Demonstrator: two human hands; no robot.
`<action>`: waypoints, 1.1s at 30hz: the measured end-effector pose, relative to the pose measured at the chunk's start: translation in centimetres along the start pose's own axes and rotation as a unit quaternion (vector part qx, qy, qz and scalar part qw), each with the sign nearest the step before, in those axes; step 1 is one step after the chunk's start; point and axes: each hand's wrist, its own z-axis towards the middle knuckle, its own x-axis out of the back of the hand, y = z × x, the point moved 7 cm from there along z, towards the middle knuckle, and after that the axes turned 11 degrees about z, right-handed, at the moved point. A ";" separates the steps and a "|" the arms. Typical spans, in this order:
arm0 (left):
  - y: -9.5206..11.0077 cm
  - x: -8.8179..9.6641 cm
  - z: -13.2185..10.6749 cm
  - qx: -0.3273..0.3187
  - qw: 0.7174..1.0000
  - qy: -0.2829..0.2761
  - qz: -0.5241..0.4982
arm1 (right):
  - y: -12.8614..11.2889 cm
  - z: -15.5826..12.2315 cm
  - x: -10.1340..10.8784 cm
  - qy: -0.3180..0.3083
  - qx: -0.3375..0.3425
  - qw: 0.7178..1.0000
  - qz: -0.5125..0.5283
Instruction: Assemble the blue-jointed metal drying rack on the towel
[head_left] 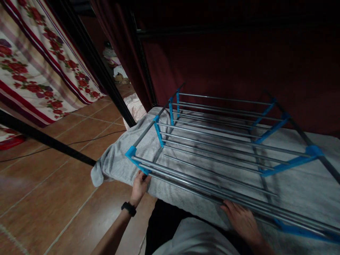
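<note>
A shoe rack of grey metal tubes and blue plastic brackets (281,168) lies on the grey blanket in front of me. My left hand (140,186), with a black band on its wrist, grips the rack's near left corner, fingers closed at the blue bracket. Farther right, my right hand (243,221) holds the near edge by its tubes, its fingertips partly hidden behind them. Inside the frame, one tube (212,173) seems to end short of the brackets; whether it is loose I cannot tell.
The grey blanket (117,156) covers a bed and hangs over its left end. Black metal posts (98,67) stand at the left. A dark red curtain (225,67) hangs behind. Beyond the tiled floor (66,198) with a thin cable hangs a flowered curtain (34,71).
</note>
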 end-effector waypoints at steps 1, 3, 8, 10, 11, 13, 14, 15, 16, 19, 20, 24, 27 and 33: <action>0.0 0.0 0.0 -0.001 1.000 -0.001 0.005 | 0.0 0.0 -0.1 -0.002 0.003 1.000 -0.004; 0.0 0.0 0.0 -0.006 1.000 -0.001 0.013 | 0.1 0.0 -0.2 -0.011 0.008 1.000 -0.009; 0.3 0.2 0.1 -0.006 1.000 0.005 0.024 | 0.0 0.0 -0.4 -0.022 0.017 1.000 -0.014; 0.3 0.2 0.1 -0.003 1.000 -0.005 0.025 | 0.1 -0.1 -0.5 -0.024 0.021 0.999 -0.014; 0.4 0.1 0.1 -0.003 1.000 -0.010 0.026 | 0.1 -0.1 -0.6 -0.026 0.024 0.999 -0.013; 0.4 0.2 0.1 -0.004 1.000 -0.013 0.028 | 0.2 -0.2 -0.7 -0.027 0.026 0.999 -0.012; 0.5 0.2 0.0 -0.003 0.999 -0.012 0.031 | 0.2 -0.2 -0.7 -0.025 0.027 0.999 -0.012; 0.5 0.2 0.0 -0.002 0.999 -0.010 0.033 | 0.2 -0.2 -0.7 -0.023 0.027 0.999 -0.012; 0.5 0.2 0.0 -0.001 0.999 -0.008 0.033 | 0.1 -0.1 -0.6 -0.020 0.026 0.999 -0.013; 0.6 0.2 0.0 0.001 1.000 -0.003 0.029 | 0.0 0.2 -0.3 -0.015 0.025 1.000 -0.013; 0.6 0.2 0.0 0.001 1.000 -0.002 0.026 | -0.1 0.3 -0.2 -0.015 0.025 0.999 -0.013; 0.6 0.1 0.1 0.003 1.000 0.001 0.028 | -0.4 0.7 0.3 -0.011 0.033 0.999 -0.020; 0.5 0.1 0.1 -0.007 0.999 0.001 0.039 | -0.4 0.6 0.3 -0.011 0.036 0.999 -0.021; -0.1 0.0 0.2 -0.004 0.999 0.001 0.034 | -0.3 0.4 0.0 -0.011 0.030 0.999 -0.002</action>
